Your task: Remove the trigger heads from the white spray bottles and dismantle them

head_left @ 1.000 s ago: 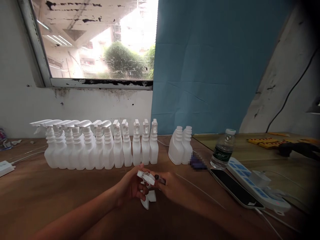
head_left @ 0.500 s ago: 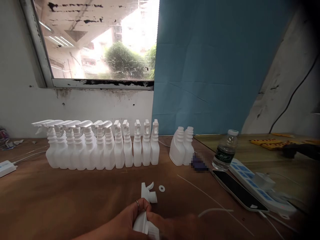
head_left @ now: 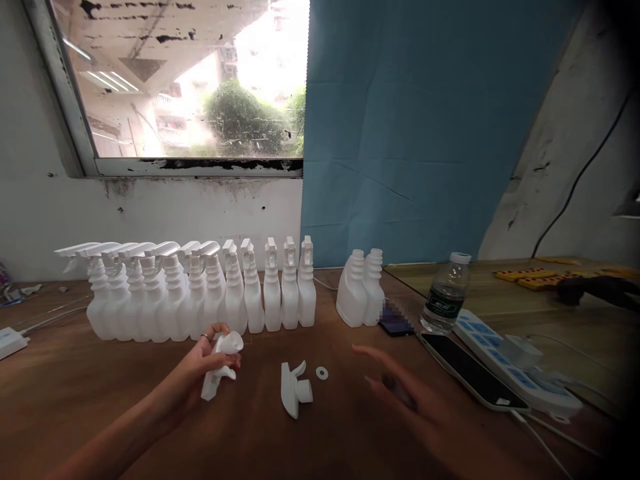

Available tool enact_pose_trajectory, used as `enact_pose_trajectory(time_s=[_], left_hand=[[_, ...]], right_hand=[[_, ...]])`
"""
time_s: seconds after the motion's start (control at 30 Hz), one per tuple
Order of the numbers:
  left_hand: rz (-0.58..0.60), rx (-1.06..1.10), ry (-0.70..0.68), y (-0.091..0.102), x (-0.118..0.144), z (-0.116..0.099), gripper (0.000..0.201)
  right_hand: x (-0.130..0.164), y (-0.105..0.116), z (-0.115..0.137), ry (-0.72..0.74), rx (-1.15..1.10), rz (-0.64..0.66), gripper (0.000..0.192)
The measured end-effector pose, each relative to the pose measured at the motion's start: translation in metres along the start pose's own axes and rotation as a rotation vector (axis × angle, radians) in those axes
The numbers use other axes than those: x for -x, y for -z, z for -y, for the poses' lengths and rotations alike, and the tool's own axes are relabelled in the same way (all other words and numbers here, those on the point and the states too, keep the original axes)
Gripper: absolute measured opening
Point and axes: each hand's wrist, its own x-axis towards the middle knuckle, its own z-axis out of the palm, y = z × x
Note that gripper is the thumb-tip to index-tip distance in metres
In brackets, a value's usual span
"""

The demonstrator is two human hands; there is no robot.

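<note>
Trigger sprayer head (head_left: 220, 363), lower left of centre: my left hand (head_left: 200, 363) pinches it. My right hand (head_left: 400, 390) hovers spread, blurred; second sprayer head (head_left: 295, 390) lies between them.

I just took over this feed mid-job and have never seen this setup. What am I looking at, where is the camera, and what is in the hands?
There is no machine: a person works with bare hands, and the one camera sits on their head, looking forward and down. The left hand holds a white trigger sprayer head. The right hand is open, blurred and holds nothing. Between them on the wooden table lie another sprayer head and a small white ring. Behind stand a row of capped spray bottles and two uncapped bottles. To the right: a water bottle, a phone and a power strip.
</note>
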Motion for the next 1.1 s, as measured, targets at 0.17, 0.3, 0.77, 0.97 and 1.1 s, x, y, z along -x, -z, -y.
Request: enact_pose_trajectory(time_s=[0.17,0.3,0.77,0.97,1.1], left_hand=[[0.128,-0.08,0.05,-0.018,-0.031,0.029,0.041],[0.29,-0.197,0.003,-0.027,-0.048,0.049,0.032],[0.263,-0.337,-0.255,-0.022,-0.06,0.078,0.036],[0.256,-0.528,-0.303,-0.022,-0.055,0.074,0.036],[0.218,-0.521,-0.274,-0.024,-0.053,0.073,0.034]], right_hand=[[-0.075,-0.008,-0.039,-0.167,-0.038,-0.028,0.024],[-0.098,-0.01,-0.056,-0.355,-0.045,0.081,0.021],[-0.101,-0.024,0.033,0.026,-0.489,0.06,0.051],[-0.082,-0.069,0.03,0.224,-0.47,0.292,0.036],[-0.077,-0.073,0.031,0.459,-0.159,0.186,0.025]])
